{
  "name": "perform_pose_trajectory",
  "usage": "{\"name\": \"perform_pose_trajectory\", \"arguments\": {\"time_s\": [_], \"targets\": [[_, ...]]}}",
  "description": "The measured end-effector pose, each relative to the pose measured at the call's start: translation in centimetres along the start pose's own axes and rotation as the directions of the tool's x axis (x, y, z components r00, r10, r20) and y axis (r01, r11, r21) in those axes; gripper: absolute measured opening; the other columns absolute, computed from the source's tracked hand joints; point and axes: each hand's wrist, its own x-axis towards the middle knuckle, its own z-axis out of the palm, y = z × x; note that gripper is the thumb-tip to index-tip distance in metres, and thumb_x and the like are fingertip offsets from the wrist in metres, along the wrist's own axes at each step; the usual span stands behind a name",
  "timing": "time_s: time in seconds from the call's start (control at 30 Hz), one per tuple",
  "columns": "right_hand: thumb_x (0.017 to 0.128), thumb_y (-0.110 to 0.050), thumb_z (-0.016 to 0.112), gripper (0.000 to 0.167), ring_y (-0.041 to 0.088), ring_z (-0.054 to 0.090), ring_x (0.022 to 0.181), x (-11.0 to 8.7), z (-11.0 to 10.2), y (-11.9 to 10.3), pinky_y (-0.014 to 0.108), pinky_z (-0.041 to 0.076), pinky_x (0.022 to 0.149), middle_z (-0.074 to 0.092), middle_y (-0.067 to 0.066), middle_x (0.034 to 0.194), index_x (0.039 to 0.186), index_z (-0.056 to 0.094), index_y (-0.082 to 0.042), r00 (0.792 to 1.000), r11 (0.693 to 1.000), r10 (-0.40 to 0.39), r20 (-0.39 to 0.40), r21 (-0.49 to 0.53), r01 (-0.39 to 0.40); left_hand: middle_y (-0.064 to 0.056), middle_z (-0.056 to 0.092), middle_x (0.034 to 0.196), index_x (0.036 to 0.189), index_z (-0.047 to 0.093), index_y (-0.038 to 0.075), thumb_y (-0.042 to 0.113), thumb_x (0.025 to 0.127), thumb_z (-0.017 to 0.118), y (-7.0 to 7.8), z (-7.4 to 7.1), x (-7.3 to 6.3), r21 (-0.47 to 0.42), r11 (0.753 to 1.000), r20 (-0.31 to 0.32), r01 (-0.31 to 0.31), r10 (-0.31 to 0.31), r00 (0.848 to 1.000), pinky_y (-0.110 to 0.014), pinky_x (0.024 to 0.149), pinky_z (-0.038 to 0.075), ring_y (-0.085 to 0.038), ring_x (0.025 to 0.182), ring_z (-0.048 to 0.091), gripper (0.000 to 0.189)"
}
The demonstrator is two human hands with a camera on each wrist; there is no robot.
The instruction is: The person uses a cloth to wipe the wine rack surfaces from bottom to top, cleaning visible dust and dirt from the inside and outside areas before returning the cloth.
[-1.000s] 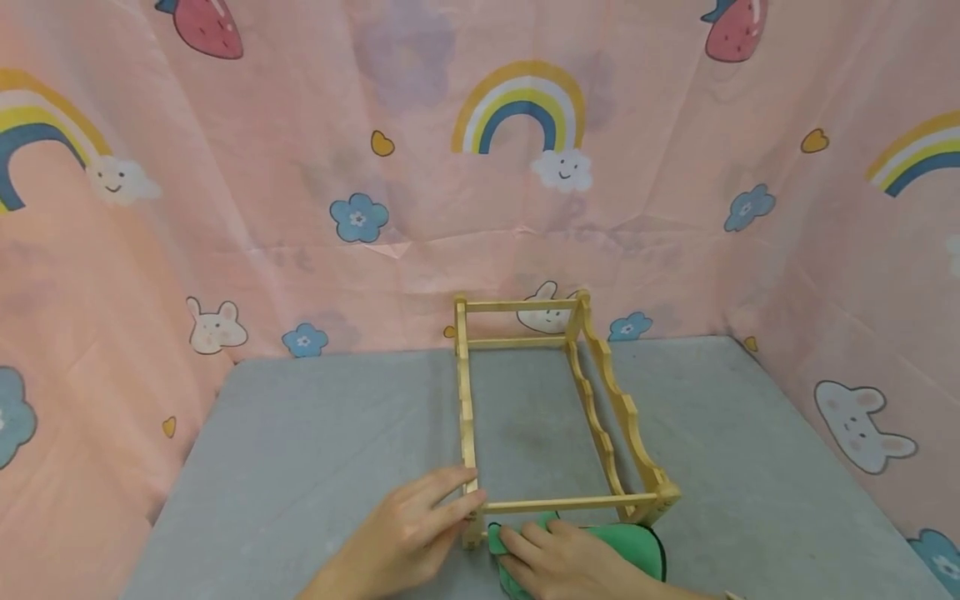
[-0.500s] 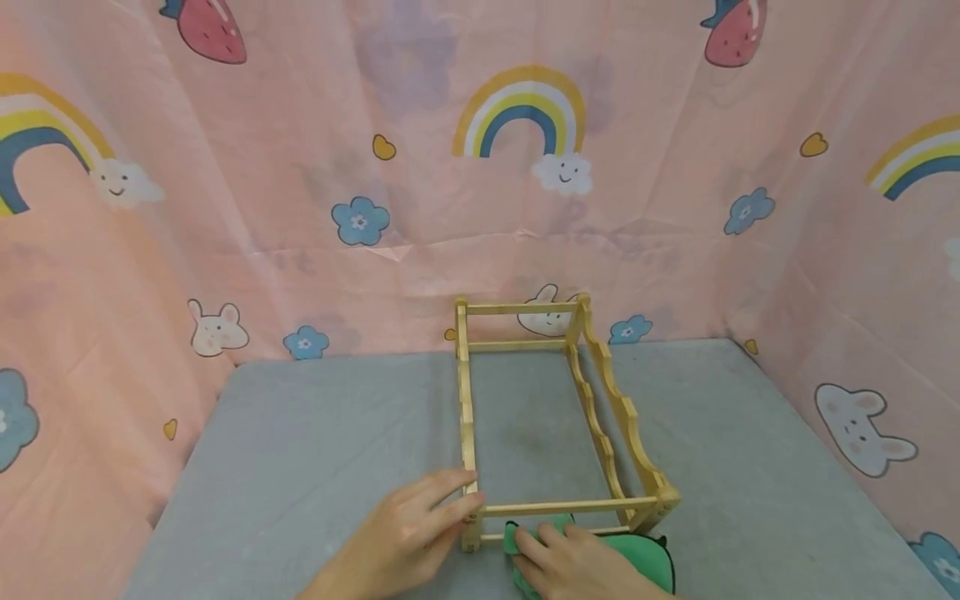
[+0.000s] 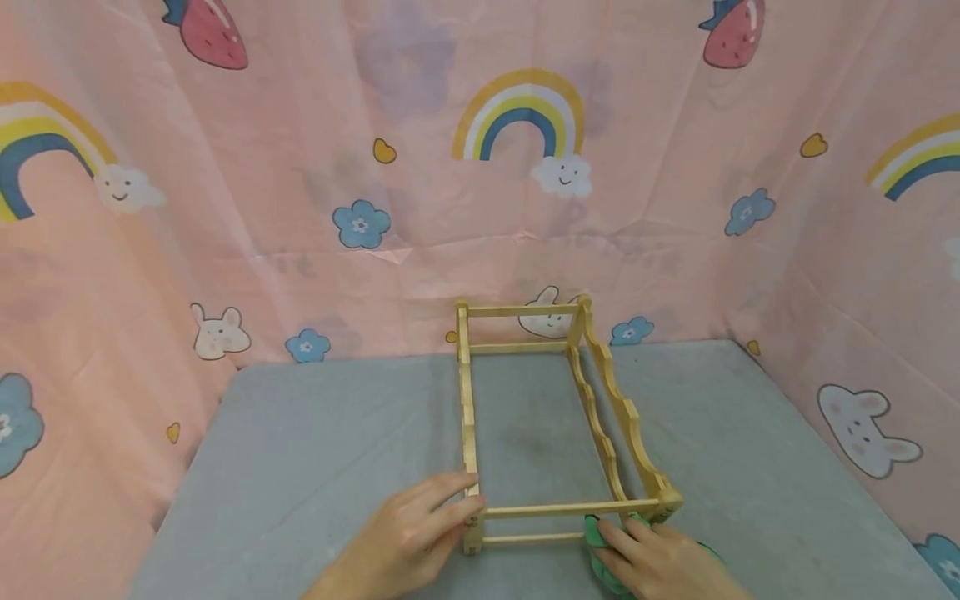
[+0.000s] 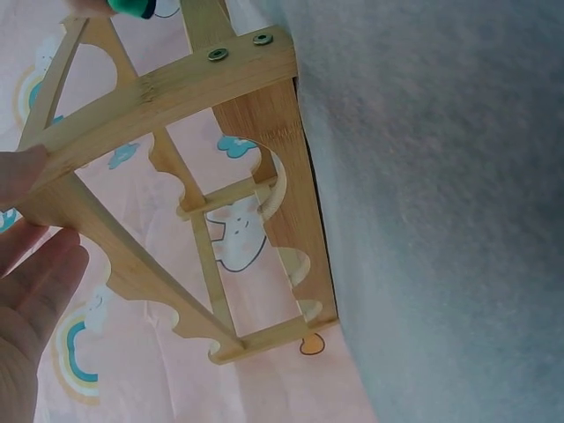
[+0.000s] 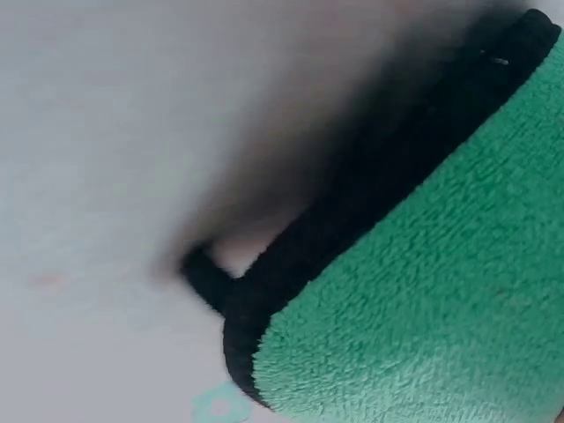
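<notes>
A light wooden rack [image 3: 570, 507] with wavy side rails stands lengthwise on the grey table. My left hand [image 3: 408, 529] holds its near left corner. In the left wrist view, the thumb and fingers [image 4: 48, 273] lie on either side of the rack's wooden rail [image 4: 167, 97]. With my right hand [image 3: 663, 562] I grip a green cloth [image 3: 603, 571] at the right part of the rack's lower front bar [image 3: 532, 539]. Fluffy green cloth [image 5: 423, 317] with a black edging and a small loop fills much of the right wrist view.
The grey table surface [image 3: 337, 433] extends on both sides of the rack. A pink curtain [image 3: 285, 167] printed with rainbows, flowers and bunnies hangs behind it and along the left and right sides, close to the rack's far end.
My right hand has slid to the right along the front of the rack with the green cloth. The left hand keeps its place on the corner, and the rack has barely shifted.
</notes>
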Motion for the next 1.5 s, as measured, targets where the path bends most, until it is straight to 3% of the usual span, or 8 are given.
{"name": "perform_pose_trajectory", "arguments": {"time_s": [0.3,0.6,0.8,0.93,1.03,1.17,1.27,1.5], "targets": [[0.117,-0.028,0.025,0.055,0.009,0.035,0.063,-2.3,-1.2,1.6,0.016,0.015,0.047,0.066,0.006,0.108,0.097,0.076,-0.022,0.994,0.994,-0.089,-0.068,-0.067,0.084,-0.015,0.069,0.127,0.128,0.07,0.007,0.014,0.108,0.056,0.1,0.0,0.0,0.015,1.0,-0.019,-0.012,0.012,1.0,-0.032,0.094,0.059,-0.026,0.113,0.071,0.026],[0.116,-0.019,0.033,0.046,0.017,0.04,0.067,-2.1,-4.6,3.3,0.022,0.028,0.049,0.067,0.009,0.107,0.095,0.074,-0.02,0.982,0.984,-0.121,-0.143,-0.144,0.101,-0.015,0.069,0.127,0.128,0.069,0.007,0.014,0.108,0.056,0.1,-0.1,0.0,0.008,1.0,-0.018,-0.001,0.001,1.0,-0.033,0.094,0.059,-0.026,0.113,0.071,0.026],[0.111,-0.055,0.035,0.054,0.017,0.052,0.074,-1.7,-6.2,3.5,0.022,0.039,0.051,0.068,0.008,0.116,0.106,0.074,-0.018,0.998,0.998,-0.019,-0.059,-0.061,0.015,-0.013,0.069,0.127,0.129,0.068,0.009,0.014,0.108,0.057,0.2,-0.2,0.0,-0.02,0.999,0.008,0.036,-0.036,0.999,-0.031,0.093,0.06,-0.025,0.112,0.071,0.024],[0.105,-0.068,0.037,0.064,0.016,0.049,0.077,-0.6,-6.4,3.1,0.02,0.036,0.051,0.065,0.007,0.118,0.115,0.072,-0.016,1.0,1.0,0.023,-0.008,-0.019,-0.023,-0.013,0.069,0.127,0.129,0.069,0.009,0.014,0.108,0.057,0.1,-0.3,0.0,-0.023,0.999,0.005,0.035,-0.035,0.999,-0.031,0.093,0.06,-0.025,0.111,0.071,0.025],[0.11,-0.056,0.036,0.055,0.016,0.043,0.075,0.8,-5.8,2.7,0.018,0.032,0.051,0.065,0.007,0.118,0.119,0.071,-0.014,0.999,1.0,0.021,-0.04,0.001,-0.021,-0.012,0.069,0.127,0.129,0.069,0.009,0.014,0.108,0.057,0.2,-0.4,-0.1,-0.029,0.999,0.007,0.041,-0.04,0.999,-0.031,0.093,0.06,-0.024,0.111,0.071,0.025],[0.113,-0.047,0.035,0.052,0.015,0.048,0.072,2.7,-4.7,1.9,0.02,0.037,0.056,0.068,0.009,0.119,0.119,0.073,-0.012,0.993,0.999,0.014,-0.116,0.033,-0.01,-0.013,0.069,0.127,0.13,0.068,0.009,0.013,0.107,0.058,0.2,-0.3,-0.2,-0.028,0.999,0.01,0.039,-0.038,0.999,-0.032,0.093,0.06,-0.025,0.112,0.071,0.025],[0.113,-0.051,0.035,0.055,0.013,0.048,0.072,4.1,-4.3,1.3,0.02,0.039,0.06,0.068,0.008,0.119,0.118,0.074,-0.014,0.992,0.999,0.013,-0.127,0.054,-0.006,-0.013,0.068,0.128,0.13,0.068,0.009,0.013,0.107,0.058,0.2,-0.2,-0.2,-0.029,0.999,0.012,0.038,-0.038,0.999,-0.032,0.094,0.059,-0.025,0.113,0.07,0.026],[0.115,-0.033,0.036,0.044,0.01,0.035,0.067,7.5,-3.0,-0.1,0.015,0.03,0.055,0.067,0.004,0.114,0.109,0.076,-0.015,0.978,0.996,0.015,-0.209,0.093,0.004,-0.013,0.068,0.129,0.131,0.068,0.008,0.013,0.108,0.056,0.1,-0.1,-0.1,-0.036,0.999,0.011,0.028,-0.028,1.0,-0.032,0.095,0.059,-0.026,0.114,0.07,0.026]]}}
